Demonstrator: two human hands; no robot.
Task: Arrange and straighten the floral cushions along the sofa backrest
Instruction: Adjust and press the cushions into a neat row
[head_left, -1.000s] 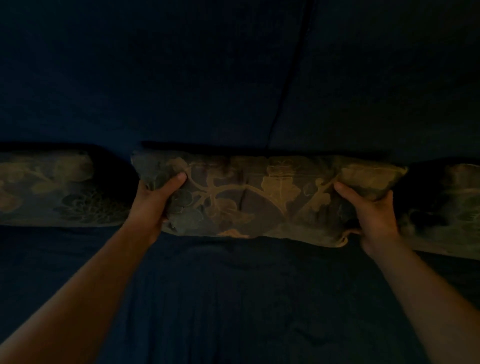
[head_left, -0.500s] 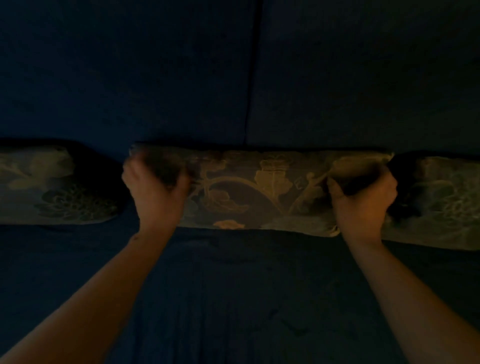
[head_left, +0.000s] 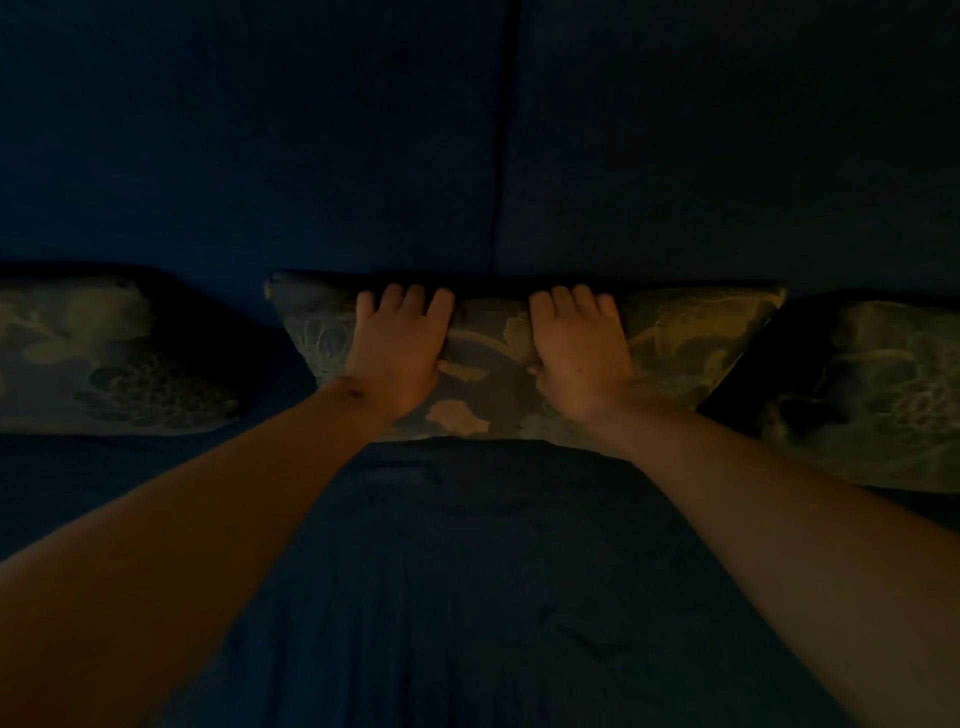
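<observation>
Three floral cushions stand in a row against the dark blue sofa backrest (head_left: 311, 156). The middle floral cushion (head_left: 685, 348) leans on the backrest just below its vertical seam. My left hand (head_left: 397, 353) and my right hand (head_left: 576, 353) lie side by side on the cushion's centre. On each hand the fingers hook over the cushion's top edge and the thumb presses into its front face. The left floral cushion (head_left: 104, 358) and the right floral cushion (head_left: 872, 395) stand untouched on either side. The light is very dim.
The dark blue sofa seat (head_left: 483, 571) fills the lower part of the view, with slight wrinkles in its cover. A gap of bare sofa separates the left cushion from the middle one. The right cushion's corner almost meets the middle cushion.
Both hands have let go of the middle cushion's outer ends and moved inward to its centre, now gripping along the top edge. The view has moved closer.
</observation>
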